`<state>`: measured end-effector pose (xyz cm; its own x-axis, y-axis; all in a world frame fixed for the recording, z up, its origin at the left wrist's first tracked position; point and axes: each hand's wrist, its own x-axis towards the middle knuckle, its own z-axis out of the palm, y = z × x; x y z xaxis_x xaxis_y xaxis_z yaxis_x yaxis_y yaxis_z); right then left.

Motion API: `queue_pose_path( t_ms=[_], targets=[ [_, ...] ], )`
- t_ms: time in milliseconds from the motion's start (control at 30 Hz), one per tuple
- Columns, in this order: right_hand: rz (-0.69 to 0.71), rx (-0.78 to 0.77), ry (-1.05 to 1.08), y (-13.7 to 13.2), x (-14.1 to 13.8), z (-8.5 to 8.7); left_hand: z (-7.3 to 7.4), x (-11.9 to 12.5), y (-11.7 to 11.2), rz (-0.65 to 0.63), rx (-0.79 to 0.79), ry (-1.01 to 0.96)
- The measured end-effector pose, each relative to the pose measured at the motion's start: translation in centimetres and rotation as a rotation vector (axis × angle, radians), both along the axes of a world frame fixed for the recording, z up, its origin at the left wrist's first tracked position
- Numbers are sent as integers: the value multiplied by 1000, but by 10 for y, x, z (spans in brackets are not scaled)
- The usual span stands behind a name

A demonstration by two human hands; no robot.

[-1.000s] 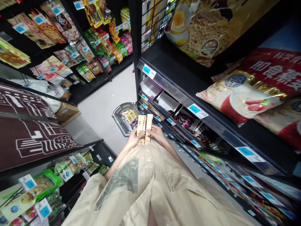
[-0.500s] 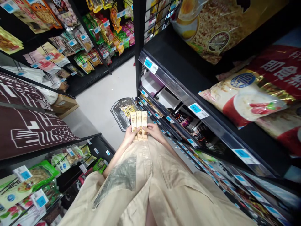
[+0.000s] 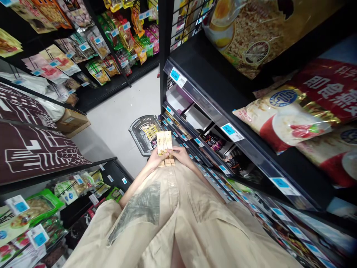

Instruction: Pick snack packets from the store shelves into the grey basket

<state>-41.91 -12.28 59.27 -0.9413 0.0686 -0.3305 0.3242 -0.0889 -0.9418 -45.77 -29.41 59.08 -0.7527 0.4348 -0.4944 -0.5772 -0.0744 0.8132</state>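
In front of my waist I hold several slim cream-coloured stick packets with gold print, bunched side by side. The fingers of my left hand are closed around their left edge. My right hand pinches them from the right, its thumb lying across the middle of the bunch. The packets' lower ends show below my fingers, near the beige garment I wear. Just beyond the packets, a grey shopping basket rests on the floor with yellow-patterned packages in it.
On the right, a black shelf with price tags juts out, bearing large bags of cereal. Hanging snack packets line the racks at the back left. A cardboard box and brown printed panels stand at the left above the grey floor.
The packets, spread as three separate sticks before, now overlap and sit closer together. Both hands stay closed on them. The whole view has shifted slightly.
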Motion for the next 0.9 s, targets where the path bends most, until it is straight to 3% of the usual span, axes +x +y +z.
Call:
queue_pose_path(
  t_ms=[133, 267, 333, 500, 767, 900],
  targets=[
    [24, -19, -18, 1, -1, -1, 5, 2, 7, -5, 49, -7],
    [-85, -169, -102, 0, -2, -3, 9, 3, 15, -27, 58, 22],
    [-125, -235, -136, 0, -2, -3, 10, 2, 21, -75, 64, 46],
    [-15, -281, -110, 0, 2, 3, 7, -1, 31, -244, 68, 45],
    [-37, -345, -172, 2, 8, 10, -1, -1, 22, -529, 210, -15],
    [-73, -361, -214, 1, 6, 10, -4, 3, 23, -501, 180, 4]
  ],
)
